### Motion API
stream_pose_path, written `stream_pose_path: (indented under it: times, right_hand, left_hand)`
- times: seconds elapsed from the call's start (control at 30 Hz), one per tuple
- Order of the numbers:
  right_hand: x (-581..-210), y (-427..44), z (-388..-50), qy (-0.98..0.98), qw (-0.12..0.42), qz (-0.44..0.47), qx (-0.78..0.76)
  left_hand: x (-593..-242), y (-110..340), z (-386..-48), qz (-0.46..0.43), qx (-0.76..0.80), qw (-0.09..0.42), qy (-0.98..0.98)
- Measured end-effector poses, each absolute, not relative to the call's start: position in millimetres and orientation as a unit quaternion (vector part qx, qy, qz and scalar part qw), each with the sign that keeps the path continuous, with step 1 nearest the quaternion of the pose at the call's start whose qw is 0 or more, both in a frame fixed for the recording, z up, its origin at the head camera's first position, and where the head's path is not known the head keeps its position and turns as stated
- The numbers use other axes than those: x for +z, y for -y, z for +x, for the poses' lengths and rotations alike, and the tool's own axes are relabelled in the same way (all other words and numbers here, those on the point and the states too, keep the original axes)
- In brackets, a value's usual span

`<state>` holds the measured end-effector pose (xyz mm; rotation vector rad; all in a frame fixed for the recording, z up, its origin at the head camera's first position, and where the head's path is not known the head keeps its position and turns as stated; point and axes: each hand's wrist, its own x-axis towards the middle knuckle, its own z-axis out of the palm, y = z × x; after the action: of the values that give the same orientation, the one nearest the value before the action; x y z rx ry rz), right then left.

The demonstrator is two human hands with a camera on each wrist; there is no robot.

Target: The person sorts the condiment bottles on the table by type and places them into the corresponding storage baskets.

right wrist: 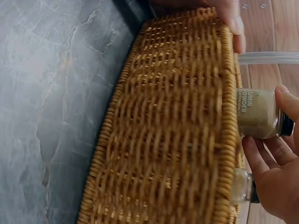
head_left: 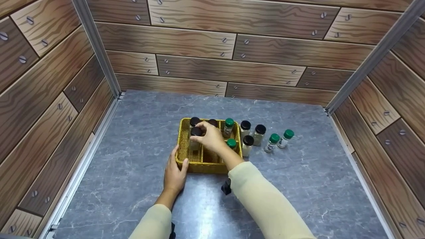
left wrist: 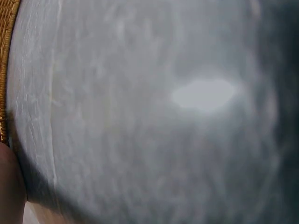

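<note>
My right hand (head_left: 212,137) pinches a spice jar (head_left: 194,144) by its black lid, upright over the left compartment of a wicker basket (head_left: 209,168). In the right wrist view, the jar (right wrist: 258,113) shows pale brown powder and a label reading in part "UMIN OWDER"; its base is hidden behind the rim. My left hand (head_left: 175,176) grips the basket's front left corner, thumb at the front and fingers along the side. Inside the basket stand a black-lidded jar (head_left: 195,121) at the back left, another dark-lidded jar partly covered by my hand, and two green-lidded jars (head_left: 228,127) on the right.
Just right of the basket are black-lidded jars (head_left: 259,134), and farther right two small green-lidded jars (head_left: 272,142). All stand on a grey marbled tabletop (head_left: 315,186). Wood-patterned walls (head_left: 199,43) enclose the back and sides. The left wrist view shows mostly tabletop.
</note>
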<state>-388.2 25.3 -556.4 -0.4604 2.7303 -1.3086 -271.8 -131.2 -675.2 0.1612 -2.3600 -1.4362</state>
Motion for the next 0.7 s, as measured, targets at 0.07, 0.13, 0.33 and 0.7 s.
stream_pose_path:
  times: [0.07,0.13,0.33,0.7]
  right_hand:
    - [-561,-22,-390,-0.896,0.037,-0.149,-0.417]
    - [-565,-19,-391,-0.896,0.036,-0.141,-0.419]
    - [-572,-14,-394,-0.892,0.026,-0.135,-0.431]
    - [-580,-8,-392,-0.902,-0.016,-0.128,-0.411]
  left_hand:
    - [-675,132,-271,0.057,-0.510,0.186,0.838]
    - [-675,132,-271,0.056,-0.509,0.186,0.839]
    - [-675,131,-272,0.053,-0.505,0.199,0.838]
    - [-675,132,-272,0.054,-0.507,0.193,0.839]
